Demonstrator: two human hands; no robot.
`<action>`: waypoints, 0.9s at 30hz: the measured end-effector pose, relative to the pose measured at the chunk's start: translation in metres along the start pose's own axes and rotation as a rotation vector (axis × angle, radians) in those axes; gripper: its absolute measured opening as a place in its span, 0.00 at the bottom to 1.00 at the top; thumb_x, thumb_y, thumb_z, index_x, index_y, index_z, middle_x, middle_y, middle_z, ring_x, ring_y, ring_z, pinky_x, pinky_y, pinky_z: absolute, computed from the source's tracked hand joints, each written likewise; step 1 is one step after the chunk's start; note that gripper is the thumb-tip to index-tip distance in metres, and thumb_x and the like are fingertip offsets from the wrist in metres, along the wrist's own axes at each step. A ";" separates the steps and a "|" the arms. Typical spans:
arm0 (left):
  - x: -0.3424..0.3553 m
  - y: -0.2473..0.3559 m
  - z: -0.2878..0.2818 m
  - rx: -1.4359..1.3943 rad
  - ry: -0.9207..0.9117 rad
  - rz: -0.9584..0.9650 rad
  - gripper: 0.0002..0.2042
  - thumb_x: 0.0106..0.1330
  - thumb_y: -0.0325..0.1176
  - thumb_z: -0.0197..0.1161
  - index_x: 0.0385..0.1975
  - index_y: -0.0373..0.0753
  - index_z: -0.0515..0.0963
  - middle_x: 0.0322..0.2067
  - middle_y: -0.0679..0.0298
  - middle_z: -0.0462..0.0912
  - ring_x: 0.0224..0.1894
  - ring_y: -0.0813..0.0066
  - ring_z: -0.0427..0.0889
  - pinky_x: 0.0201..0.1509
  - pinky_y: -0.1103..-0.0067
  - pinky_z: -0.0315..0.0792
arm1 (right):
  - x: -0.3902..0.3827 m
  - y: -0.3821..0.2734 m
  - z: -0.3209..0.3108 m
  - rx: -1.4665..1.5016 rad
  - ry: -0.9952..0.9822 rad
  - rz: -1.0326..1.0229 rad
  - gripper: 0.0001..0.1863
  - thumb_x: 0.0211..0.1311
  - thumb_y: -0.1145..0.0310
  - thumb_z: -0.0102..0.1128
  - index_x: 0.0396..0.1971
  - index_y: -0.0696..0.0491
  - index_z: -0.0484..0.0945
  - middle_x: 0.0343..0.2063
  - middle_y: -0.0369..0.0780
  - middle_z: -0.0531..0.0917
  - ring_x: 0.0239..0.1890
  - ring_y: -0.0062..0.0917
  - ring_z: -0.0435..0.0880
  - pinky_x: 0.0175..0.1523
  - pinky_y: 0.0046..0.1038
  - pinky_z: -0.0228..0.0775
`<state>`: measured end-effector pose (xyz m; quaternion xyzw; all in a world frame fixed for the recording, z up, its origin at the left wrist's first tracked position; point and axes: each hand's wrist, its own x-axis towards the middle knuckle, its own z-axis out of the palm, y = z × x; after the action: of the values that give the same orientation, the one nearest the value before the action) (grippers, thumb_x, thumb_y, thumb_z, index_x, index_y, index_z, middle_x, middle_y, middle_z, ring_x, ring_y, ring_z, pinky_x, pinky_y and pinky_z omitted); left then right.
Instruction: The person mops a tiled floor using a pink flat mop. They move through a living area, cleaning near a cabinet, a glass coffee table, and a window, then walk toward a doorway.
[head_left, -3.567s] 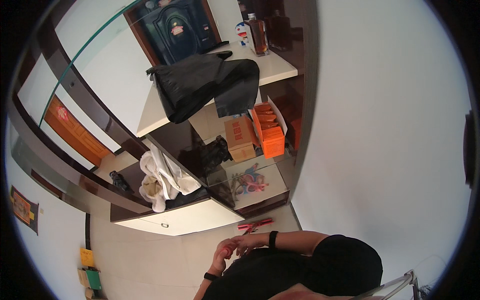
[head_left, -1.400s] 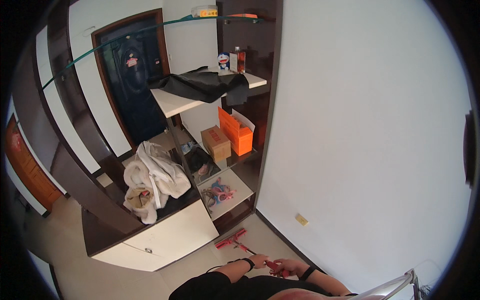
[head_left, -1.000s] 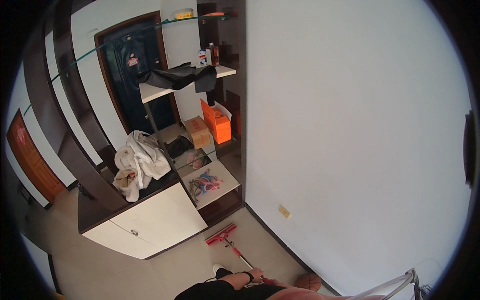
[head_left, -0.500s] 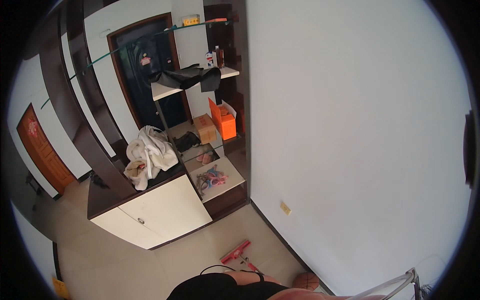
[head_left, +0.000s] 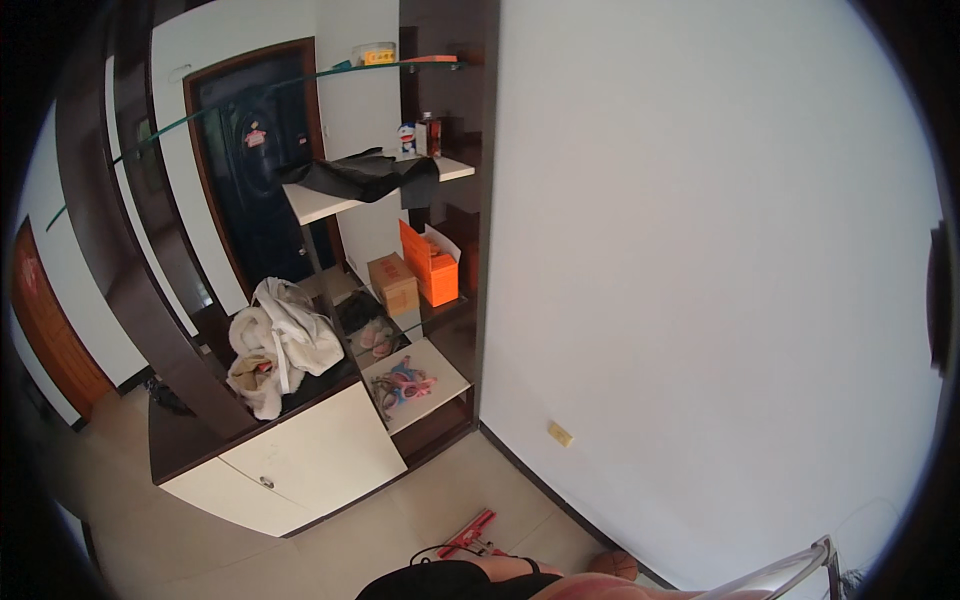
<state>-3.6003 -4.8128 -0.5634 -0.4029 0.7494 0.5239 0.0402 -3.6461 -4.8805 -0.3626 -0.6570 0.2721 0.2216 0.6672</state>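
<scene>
Neither of my hands shows its fingers. At the lower edge a bare stretch of my arm (head_left: 505, 568) appears beside black cloth (head_left: 425, 580), with a dark band across the skin; I cannot tell which arm it is. Just beyond it, a red floor mop or squeegee head (head_left: 468, 533) rests on the tiled floor. Its handle runs back toward my body and disappears behind the arm. A thin black cord loops next to it. Whether a hand grips the handle is hidden.
A brown ball (head_left: 613, 565) lies by the wall's base. Ahead left stands a cabinet (head_left: 310, 460) bearing white fleecy clothing (head_left: 285, 345). Its shelves hold black cloth (head_left: 365, 178), an orange box (head_left: 432, 270), a cardboard box (head_left: 392, 284) and tangled straps (head_left: 405, 385). The white wall (head_left: 700, 250) bounds the right.
My view has shifted: the cabinet, its shelves and the mop head now sit lower and farther left in the picture. Less of the mop handle shows beside my arm.
</scene>
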 end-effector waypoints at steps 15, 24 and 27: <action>-0.182 -0.037 -0.066 0.074 0.059 -0.339 0.19 0.58 0.51 0.54 0.45 0.49 0.77 0.49 0.60 0.77 0.54 0.60 0.74 0.52 0.53 0.61 | 0.063 -0.097 0.070 -0.096 0.025 0.022 0.29 0.52 0.66 0.60 0.55 0.56 0.64 0.44 0.43 0.75 0.45 0.28 0.72 0.51 0.25 0.61; -0.208 -0.131 -0.044 0.059 0.094 -0.389 0.11 0.56 0.37 0.58 0.40 0.51 0.78 0.41 0.62 0.80 0.48 0.59 0.76 0.45 0.57 0.67 | 0.084 -0.116 0.079 -0.148 0.023 0.053 0.30 0.52 0.65 0.60 0.56 0.56 0.64 0.46 0.44 0.75 0.48 0.29 0.71 0.55 0.26 0.59; -0.213 -0.155 -0.034 0.111 0.016 -0.364 0.12 0.53 0.36 0.60 0.39 0.54 0.78 0.40 0.62 0.80 0.46 0.61 0.77 0.44 0.60 0.69 | 0.087 -0.113 0.079 -0.161 0.023 0.067 0.31 0.53 0.65 0.60 0.57 0.56 0.64 0.46 0.44 0.75 0.49 0.29 0.71 0.56 0.26 0.59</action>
<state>-3.3445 -4.7408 -0.5618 -0.5331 0.6923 0.4625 0.1505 -3.5012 -4.8110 -0.3348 -0.7016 0.2830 0.2573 0.6012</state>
